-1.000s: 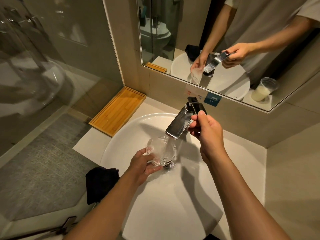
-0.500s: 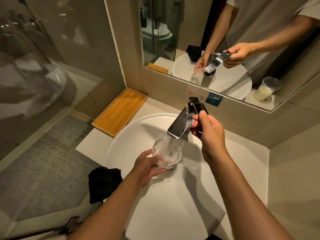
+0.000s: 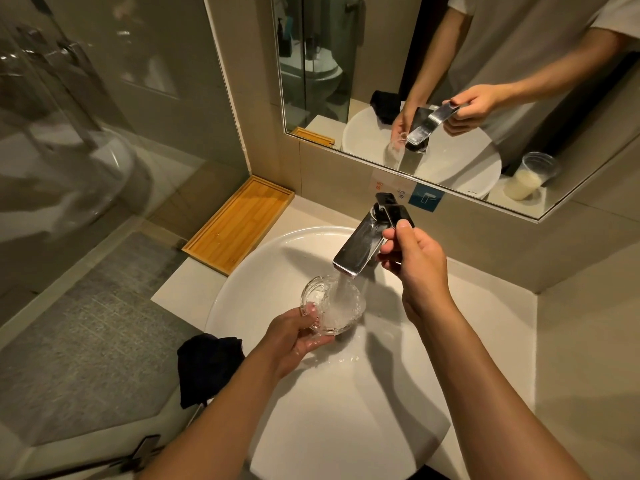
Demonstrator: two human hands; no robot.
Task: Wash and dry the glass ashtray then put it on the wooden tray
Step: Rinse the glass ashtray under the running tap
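A beige-tiled bathroom holds a white counter (image 3: 485, 299) with a round white basin (image 3: 242, 289), a rectangular wooden tray (image 3: 239, 223) and a black cloth (image 3: 207, 368). Under the chrome tap (image 3: 360, 247), the left hand (image 3: 294, 337) grips the clear glass ashtray (image 3: 334, 308); the right hand (image 3: 415, 265) pinches the lever.

Warm-lit bathroom with beige tiled walls

A mirror (image 3: 450, 81) hangs above a white basin (image 3: 346, 410) set on a pale bench (image 3: 180, 289); a glass shower partition (image 3: 86, 116) stands to the left over grey textured floor (image 3: 86, 341), and a dark cloth (image 3: 207, 368) lies on the bench edge.
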